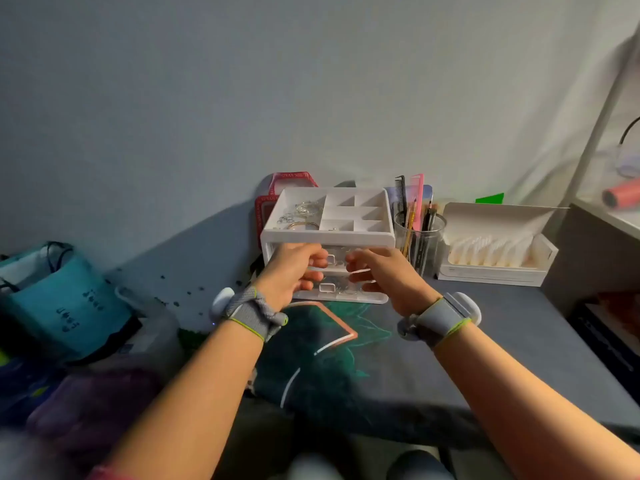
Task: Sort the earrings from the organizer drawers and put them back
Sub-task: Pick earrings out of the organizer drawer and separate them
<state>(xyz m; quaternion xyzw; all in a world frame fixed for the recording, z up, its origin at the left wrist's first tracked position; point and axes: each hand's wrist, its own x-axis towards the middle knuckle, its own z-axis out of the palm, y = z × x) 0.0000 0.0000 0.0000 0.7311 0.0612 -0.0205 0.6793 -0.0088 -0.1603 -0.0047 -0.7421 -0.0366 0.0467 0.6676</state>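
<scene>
Domestic setting, apparently a bedroom corner: a cloth-covered surface (502, 341) against a plain wall (242, 98) carries a jewellery organizer (329, 239), combs (401, 199) in a clear cup (420, 244), and a cotton-pad box (495, 271).

- A single wide-angle camera worn on the person's head looks forward and down along both forearms.
- It is near the work: the left hand (294, 271) and right hand (388, 277) meet mid-frame at the front of the organizer (329, 239).
- The surface (502, 327) fills the lower half, and the wall (207, 98) it runs back to fills the upper half.
- Straight edges bow toward the right border, and the lower left corner is blurred.
</scene>
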